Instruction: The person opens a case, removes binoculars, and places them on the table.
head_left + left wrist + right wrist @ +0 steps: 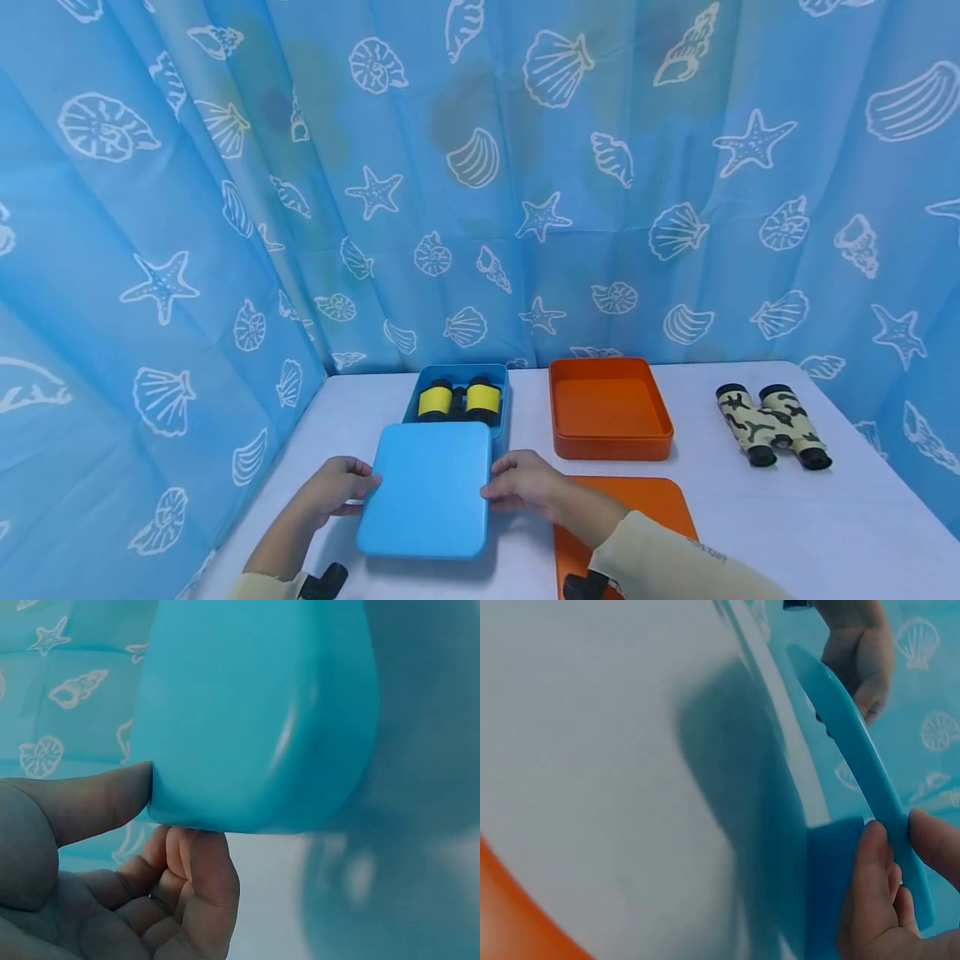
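Observation:
A light blue square lid (427, 490) is held between both hands, raised above the white table. My left hand (336, 492) grips its left edge, thumb at the side and fingers curled beneath, as the left wrist view shows. The right hand (528, 483) pinches the opposite edge; in the right wrist view the lid (862, 750) appears edge-on between thumb and fingers. Behind the lid stands a blue box (504, 400) with yellow and black binoculars (459, 402) inside. In the head view the lid overlaps the near part of this box.
To the right sits an open orange box (611, 446), with a flat orange lid (637, 500) in front of it, partly under the right forearm. Camouflage-patterned binoculars (772, 425) lie at the far right of the table (765, 533). A blue shell-print curtain (495, 200) hangs behind.

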`<act>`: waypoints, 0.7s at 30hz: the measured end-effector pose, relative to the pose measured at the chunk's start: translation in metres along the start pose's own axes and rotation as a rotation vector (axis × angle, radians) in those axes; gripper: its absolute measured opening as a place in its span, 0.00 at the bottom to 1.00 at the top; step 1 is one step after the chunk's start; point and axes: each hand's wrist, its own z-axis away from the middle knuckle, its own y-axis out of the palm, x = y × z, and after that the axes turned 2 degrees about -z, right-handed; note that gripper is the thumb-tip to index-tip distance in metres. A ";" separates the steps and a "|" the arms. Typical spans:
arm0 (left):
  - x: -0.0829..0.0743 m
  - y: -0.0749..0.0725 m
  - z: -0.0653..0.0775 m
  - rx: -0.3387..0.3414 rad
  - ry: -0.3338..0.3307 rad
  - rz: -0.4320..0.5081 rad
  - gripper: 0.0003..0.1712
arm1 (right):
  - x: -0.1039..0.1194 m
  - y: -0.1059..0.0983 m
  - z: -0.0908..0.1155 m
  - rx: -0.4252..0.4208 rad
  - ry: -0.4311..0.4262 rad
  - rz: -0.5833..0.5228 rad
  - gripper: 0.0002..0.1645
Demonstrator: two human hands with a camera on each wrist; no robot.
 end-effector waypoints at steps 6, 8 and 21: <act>0.016 -0.002 0.009 0.035 -0.009 0.021 0.18 | -0.012 0.012 0.006 0.006 0.037 -0.014 0.22; 0.021 -0.001 0.011 0.042 -0.008 0.019 0.17 | -0.017 0.015 0.007 0.004 0.051 -0.006 0.21; 0.039 0.007 0.022 0.086 0.015 0.005 0.12 | -0.033 0.025 0.013 -0.006 0.089 0.096 0.17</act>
